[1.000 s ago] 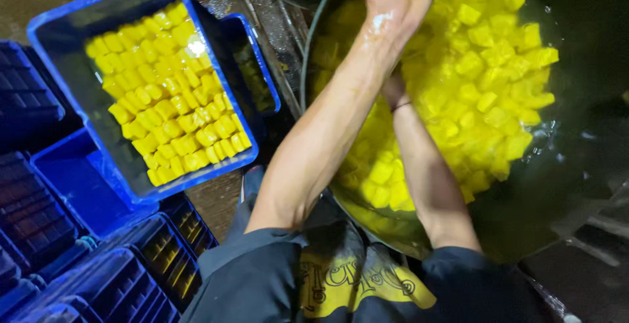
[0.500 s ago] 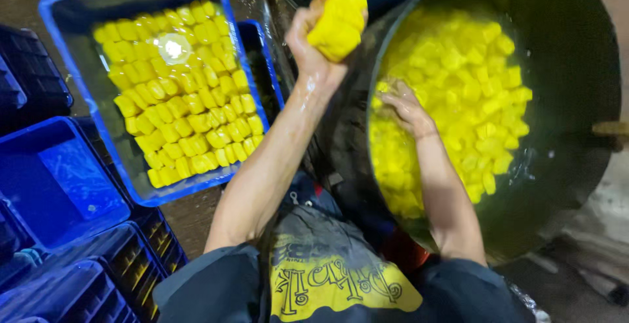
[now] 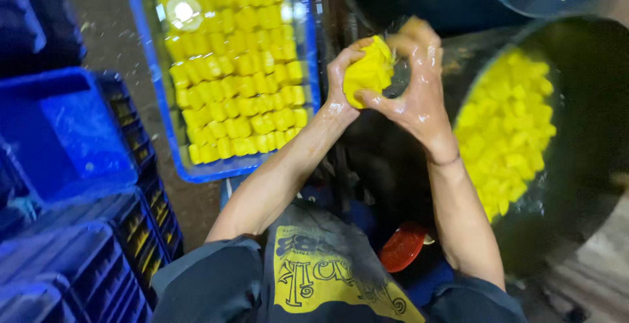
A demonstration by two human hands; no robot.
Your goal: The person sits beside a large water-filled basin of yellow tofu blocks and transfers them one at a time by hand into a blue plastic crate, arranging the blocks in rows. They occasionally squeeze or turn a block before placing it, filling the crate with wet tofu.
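1. The blue crate (image 3: 308,67) at the far left holds neat rows of yellow blocks (image 3: 236,74), which fill it almost fully.
2. The big dark tub (image 3: 590,166) at the right holds many loose yellow pieces (image 3: 511,120) in a pile.
3. Both hands are wet and meet between crate and tub. The left hand (image 3: 344,77) and the right hand (image 3: 416,90) are curled around one yellow lump (image 3: 368,71) and press it from both sides.
4. Empty blue crates (image 3: 65,133) are stacked at the near left.
5. The floor (image 3: 105,35) is dark, wet and speckled. A red round lid (image 3: 403,247) lies near the person's legs.
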